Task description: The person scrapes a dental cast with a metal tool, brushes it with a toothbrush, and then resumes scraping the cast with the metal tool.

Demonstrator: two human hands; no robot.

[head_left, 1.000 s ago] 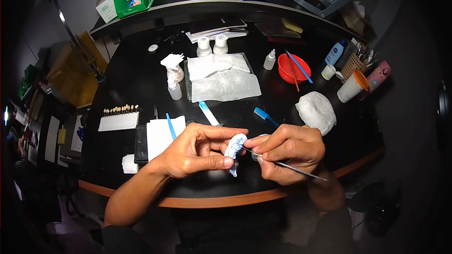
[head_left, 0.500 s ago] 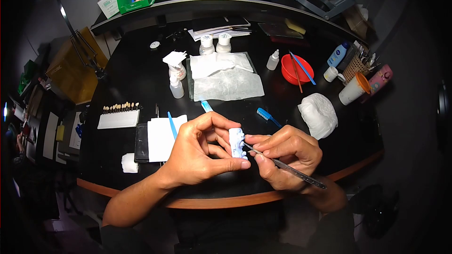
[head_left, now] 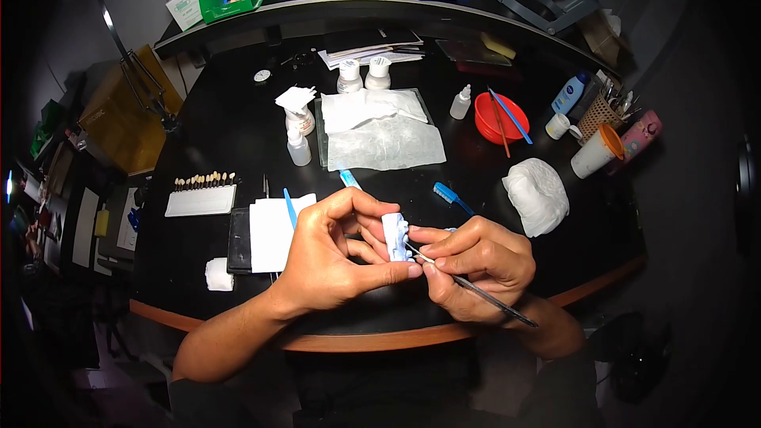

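We clasp the cast (head_left: 393, 239) in our left hand (head_left: 326, 255), a finger at its far end and the thumb at its near end. Its long axis runs up and down the view, its bumpy side turned right. Our left hand, to the left of the cast, is the nearer, since it bears it. Our right hand (head_left: 483, 263), just right of the cast, pinches the tool (head_left: 491, 299); the shaft slants down and right from the cast, and its tip meets the bumps in view, though we cannot tell if it touches. Beyond the cast, to its right, lie the brush (head_left: 453, 198) and, farther right, the bundle (head_left: 537, 198)
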